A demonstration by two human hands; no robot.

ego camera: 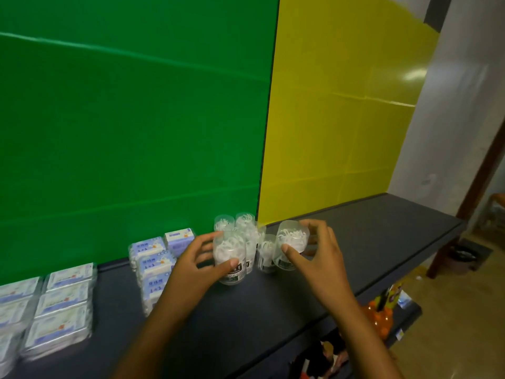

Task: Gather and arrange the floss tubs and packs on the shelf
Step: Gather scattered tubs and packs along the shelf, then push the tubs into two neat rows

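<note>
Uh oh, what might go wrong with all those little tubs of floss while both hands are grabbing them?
1. The right hand holds a tilted tub; it might slip and fall.
2. The left hand grips a tub right beside the standing tubs, so a bump could topple them.
3. The tubs sit close together on the dark shelf, so one falling could knock others over.

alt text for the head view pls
Two hands each grip a clear floss tub: the left hand holds the front tub, the right hand a tilted tub. More tubs and blue-white floss packs sit on the dark shelf.
</note>
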